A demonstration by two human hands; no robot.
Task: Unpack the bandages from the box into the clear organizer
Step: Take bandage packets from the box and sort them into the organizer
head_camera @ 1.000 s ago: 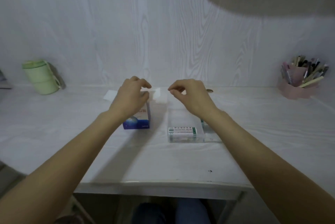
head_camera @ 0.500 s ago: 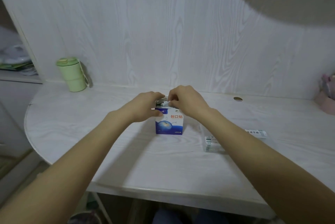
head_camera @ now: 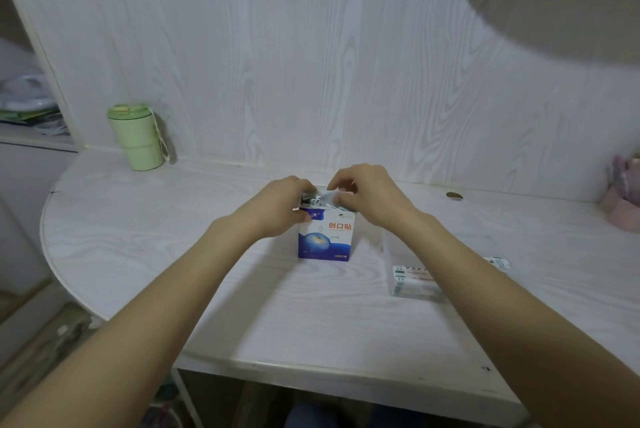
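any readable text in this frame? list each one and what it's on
"创口贴": orange characters on the front of the bandage box.
Small white print on the box's blue band, top left: too blurred to read.
Tiny print at the box's bottom right: too small to read.
Green and red print on the packs in the clear organizer: blurred, unreadable.
Nothing else carries text.

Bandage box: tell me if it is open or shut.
Open. The bandage box stands upright with its top flap lifted, wrappers showing inside. The left hand grips its top edge; the right hand pinches the contents.
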